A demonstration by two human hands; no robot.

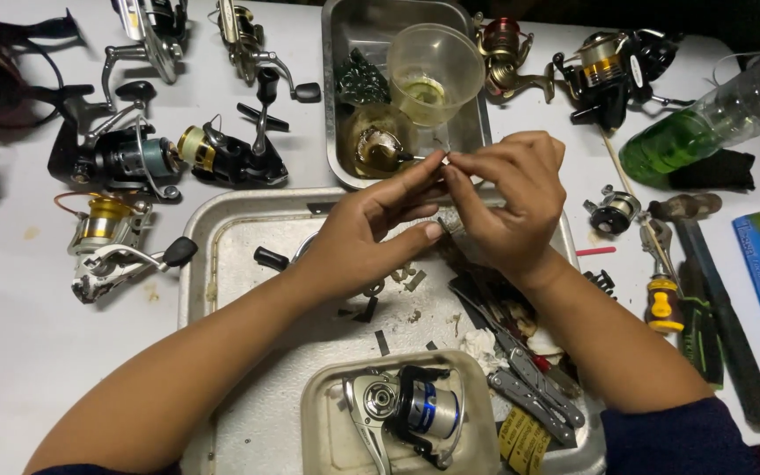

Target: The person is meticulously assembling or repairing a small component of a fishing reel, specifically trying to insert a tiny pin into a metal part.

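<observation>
My left hand [371, 229] and my right hand [507, 198] meet above the far edge of a large metal tray [230, 264]. Their fingertips pinch one tiny pale part [444, 160] between them; what it is cannot be told. Under the hands, small metal bits [406, 280] lie scattered on the tray. A silver and blue spinning reel [402, 412] rests in a beige dish [327, 440] at the tray's near edge. Folding pliers [529, 387] lie to its right.
A deep steel pan [340, 132] behind the hands holds a clear plastic cup [434, 70] and greasy parts. Several fishing reels [134, 158] crowd the white table on the left and back. A green bottle [705, 123], screwdrivers [666, 299] and a hammer [723, 317] lie on the right.
</observation>
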